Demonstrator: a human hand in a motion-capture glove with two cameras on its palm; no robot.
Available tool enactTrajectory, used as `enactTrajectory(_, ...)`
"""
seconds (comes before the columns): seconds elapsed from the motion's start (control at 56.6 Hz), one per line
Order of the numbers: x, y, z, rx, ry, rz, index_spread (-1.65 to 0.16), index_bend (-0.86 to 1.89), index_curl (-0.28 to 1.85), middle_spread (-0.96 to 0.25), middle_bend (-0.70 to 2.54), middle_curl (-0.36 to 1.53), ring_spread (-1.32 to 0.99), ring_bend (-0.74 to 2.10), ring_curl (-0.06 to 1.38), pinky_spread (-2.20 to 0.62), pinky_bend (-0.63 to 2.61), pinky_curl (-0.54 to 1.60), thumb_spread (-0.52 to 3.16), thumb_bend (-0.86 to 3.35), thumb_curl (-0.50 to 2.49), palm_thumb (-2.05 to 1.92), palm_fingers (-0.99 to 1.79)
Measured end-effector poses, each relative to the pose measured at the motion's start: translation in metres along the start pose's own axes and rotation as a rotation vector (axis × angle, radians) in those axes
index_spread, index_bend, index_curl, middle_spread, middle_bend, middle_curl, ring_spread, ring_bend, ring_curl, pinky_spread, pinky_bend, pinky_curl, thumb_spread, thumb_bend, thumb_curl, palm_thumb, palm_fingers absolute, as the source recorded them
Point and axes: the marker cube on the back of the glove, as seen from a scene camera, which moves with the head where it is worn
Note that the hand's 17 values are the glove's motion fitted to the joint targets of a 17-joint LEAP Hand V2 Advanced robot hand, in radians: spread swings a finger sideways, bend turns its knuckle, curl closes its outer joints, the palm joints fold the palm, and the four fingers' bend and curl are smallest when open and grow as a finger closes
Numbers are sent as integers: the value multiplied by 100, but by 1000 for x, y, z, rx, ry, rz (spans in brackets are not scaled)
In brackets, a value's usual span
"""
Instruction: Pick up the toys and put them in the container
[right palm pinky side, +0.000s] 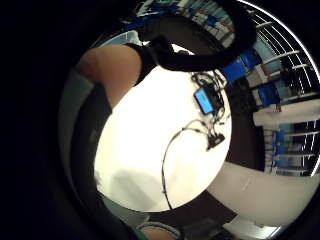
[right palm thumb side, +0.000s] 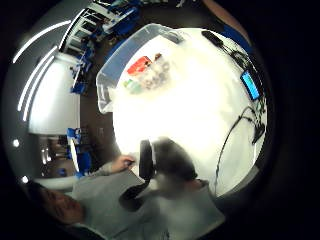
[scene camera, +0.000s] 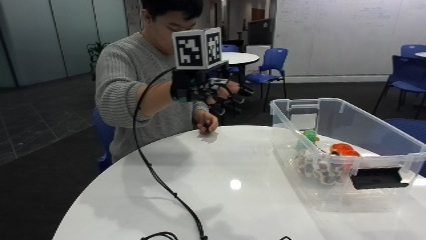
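Round white tabletop (scene camera: 219, 185) in office w/ blue chairs behind. Person at far edge; bare hand (scene camera: 207, 122) touches tabletop there. Gloved right hand (scene camera: 223, 96) raised above far edge, grip loosely curled, nothing held. Clear container (scene camera: 399, 161) at right edge; toys (scene camera: 323, 157) inside: green, orange-red, spotted white.

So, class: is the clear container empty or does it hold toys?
Holds toys: the clear container has toys inside, seen through its wall.
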Motion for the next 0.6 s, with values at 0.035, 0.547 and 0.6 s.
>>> enactTrajectory(0.035, 1, 15, 5, 7, 8, 2, -39, 17, 39, -17, 15, 36, -14, 28, 43, 4, 111, 33, 123, -2, 34, -1, -7)
enactTrajectory(0.547, -26, 305, 134, 19, -90, 123, -40, 18, 39, -17, 18, 33, -13, 24, 41, 5, 98, 30, 127, -3, 29, -3, -3)
enactTrajectory(0.6, -24, 306, 135, 27, -93, 122, -40, 18, 39, -17, 17, 32, -13, 23, 40, 5, 97, 30, 128, -3, 28, -3, -3)
